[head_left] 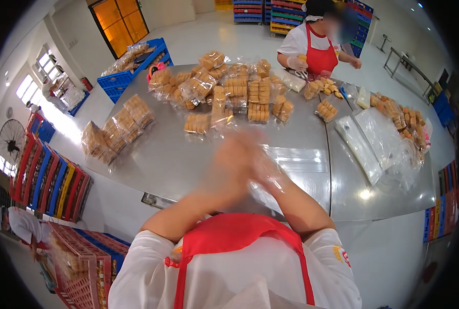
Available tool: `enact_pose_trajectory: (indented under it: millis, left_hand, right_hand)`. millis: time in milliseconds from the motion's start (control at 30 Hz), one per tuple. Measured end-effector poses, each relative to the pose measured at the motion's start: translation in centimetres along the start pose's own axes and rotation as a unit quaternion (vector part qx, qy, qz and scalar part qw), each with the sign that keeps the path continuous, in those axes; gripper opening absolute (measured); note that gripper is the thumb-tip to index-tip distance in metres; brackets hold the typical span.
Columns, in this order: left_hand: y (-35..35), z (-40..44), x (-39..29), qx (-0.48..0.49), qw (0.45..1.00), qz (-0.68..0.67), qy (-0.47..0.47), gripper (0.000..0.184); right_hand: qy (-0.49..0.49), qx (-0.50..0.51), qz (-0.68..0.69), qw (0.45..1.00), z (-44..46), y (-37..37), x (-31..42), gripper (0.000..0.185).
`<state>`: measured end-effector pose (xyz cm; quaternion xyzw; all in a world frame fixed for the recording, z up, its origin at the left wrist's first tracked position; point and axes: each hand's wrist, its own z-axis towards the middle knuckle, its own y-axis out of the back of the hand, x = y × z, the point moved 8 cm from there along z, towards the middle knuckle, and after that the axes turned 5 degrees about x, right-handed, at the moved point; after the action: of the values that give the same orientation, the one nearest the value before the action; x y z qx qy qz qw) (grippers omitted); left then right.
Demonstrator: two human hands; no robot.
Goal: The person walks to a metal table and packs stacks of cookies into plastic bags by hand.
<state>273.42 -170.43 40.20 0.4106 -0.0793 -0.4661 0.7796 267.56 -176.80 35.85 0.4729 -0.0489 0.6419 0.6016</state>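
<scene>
Both hands are together over the steel table [162, 165], close to the near side of a big pile of bagged round biscuits [234, 87]. My left hand [233, 154] is smeared by motion and its fingers cannot be made out. Against it lies my right hand [263, 162], also blurred, with clear plastic around it. Whether either one holds anything is hidden. Flat clear plastic bags [299, 160] lie on the table just right of the hands. Three or so bagged biscuit packs [121, 123] stand in a row at the table's left side.
A co-worker in a red apron [319, 51] stands across the table, a hand near loose biscuits [330, 88]. Stacks of clear bags [360, 147] and more bagged biscuits [404, 121] lie at right. A blue crate [117, 80] stands beyond the table's left edge.
</scene>
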Motion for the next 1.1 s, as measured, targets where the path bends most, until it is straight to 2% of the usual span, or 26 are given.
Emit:
enact_pose_trajectory:
  millis: [33, 67, 133, 167, 233, 333, 433, 467, 567, 600, 667, 733, 800, 867, 933, 1000, 1100]
  left_hand:
    - [3.4, 0.3, 3.2, -0.084, 0.990, 0.050, 0.105, 0.039]
    - [5.3, -0.8, 5.8, -0.144, 0.955, 0.184, 0.185, 0.037]
    - [4.9, -3.6, 12.7, -0.089, 0.936, 0.072, 0.332, 0.025]
    - [3.8, -4.4, 14.3, -0.042, 0.919, -0.073, 0.385, 0.023]
    - [1.1, -5.7, 15.4, 0.045, 0.816, -0.352, 0.457, 0.018]
    - [2.6, -6.3, 15.2, -0.071, 0.810, -0.403, 0.419, 0.015]
    - [6.7, -7.0, 14.8, -0.244, 0.847, -0.362, 0.302, 0.022]
    - [6.9, -7.3, 15.0, -0.241, 0.846, -0.386, 0.279, 0.028]
    - [4.3, -7.1, 13.9, -0.206, 0.859, -0.370, 0.289, 0.026]
    - [2.6, -6.8, 13.0, -0.196, 0.839, -0.415, 0.292, 0.024]
    - [-0.4, -5.9, 11.1, -0.179, 0.795, -0.503, 0.288, 0.022]
    - [-1.1, -5.8, 10.7, -0.178, 0.780, -0.528, 0.285, 0.021]
    - [-1.5, -6.2, 10.9, -0.167, 0.775, -0.537, 0.287, 0.020]
    - [-1.6, -7.0, 11.4, -0.149, 0.779, -0.535, 0.291, 0.020]
    - [-2.6, -7.3, 10.5, -0.142, 0.758, -0.556, 0.311, 0.020]
    - [-3.3, -7.2, 9.9, -0.135, 0.754, -0.558, 0.320, 0.019]
    - [-3.6, -8.1, 10.3, -0.132, 0.771, -0.532, 0.323, 0.019]
  right_hand:
    - [-0.060, 0.067, -0.037, 0.995, -0.3, -0.6, -0.5, 0.047]
    - [-0.119, 0.134, -0.073, 0.981, -0.8, -1.3, -1.2, 0.051]
    - [-0.098, 0.130, -0.070, 0.984, -1.8, -1.1, -0.1, 0.058]
    - [-0.088, 0.129, -0.069, 0.985, -2.4, -1.1, 0.4, 0.062]
    - [-0.018, 0.069, -0.052, 0.996, -1.9, 0.1, 2.7, 0.069]
    - [-0.077, 0.143, -0.085, 0.983, -3.0, 0.7, 4.1, 0.078]
    - [-0.128, 0.169, 0.014, 0.977, -5.4, 2.1, 4.3, 0.080]
    - [-0.114, 0.178, 0.005, 0.977, -5.7, 2.7, 4.5, 0.078]
    - [-0.096, 0.194, -0.044, 0.975, -7.3, 3.0, 3.7, 0.076]
    - [-0.097, 0.195, -0.081, 0.973, -7.9, 2.4, 1.8, 0.077]
    - [-0.070, 0.135, -0.069, 0.986, -6.4, 3.0, 2.5, 0.068]
    - [-0.056, 0.089, -0.040, 0.994, -5.3, 3.2, 3.0, 0.063]
    - [-0.055, 0.122, 0.024, 0.991, -5.7, 2.8, 2.4, 0.076]
    - [-0.031, 0.204, -0.078, 0.975, -8.2, 0.6, -2.2, 0.091]
    - [-0.059, 0.203, -0.070, 0.975, -8.7, -0.2, -2.2, 0.097]
    - [-0.128, 0.121, 0.035, 0.984, -6.4, 1.3, 1.6, 0.093]
    - [-0.082, 0.145, 0.045, 0.985, -6.5, 0.3, 1.1, 0.087]
